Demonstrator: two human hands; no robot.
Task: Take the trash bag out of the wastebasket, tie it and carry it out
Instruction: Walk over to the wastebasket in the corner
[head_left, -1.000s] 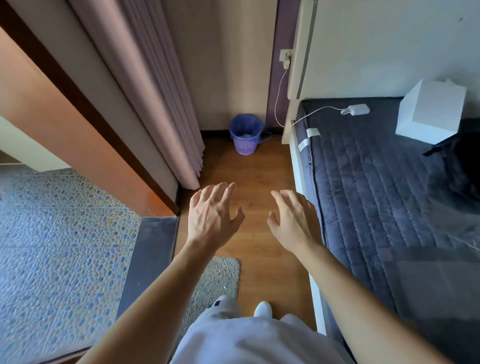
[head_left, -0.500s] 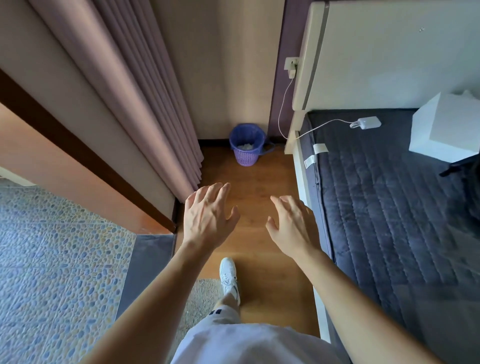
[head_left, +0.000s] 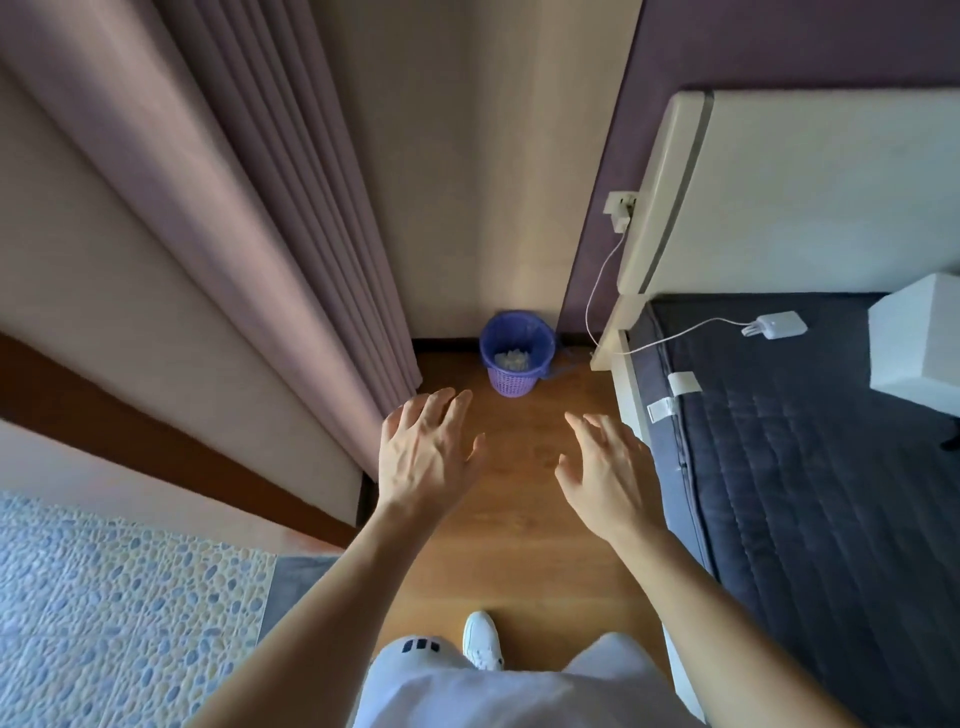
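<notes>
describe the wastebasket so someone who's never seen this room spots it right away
Follow the wooden floor between the pleated curtain and the bed to the far wall. The wastebasket stands there by the baseboard, beside the hanging white charger cable. It is the only small round thing there: a purple woven basket lined with a blue trash bag.

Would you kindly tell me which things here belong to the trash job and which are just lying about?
For the job: wastebasket, blue trash bag lining it, left hand, right hand, both empty.
Lying about: charger and white box on the bed, curtain.
</notes>
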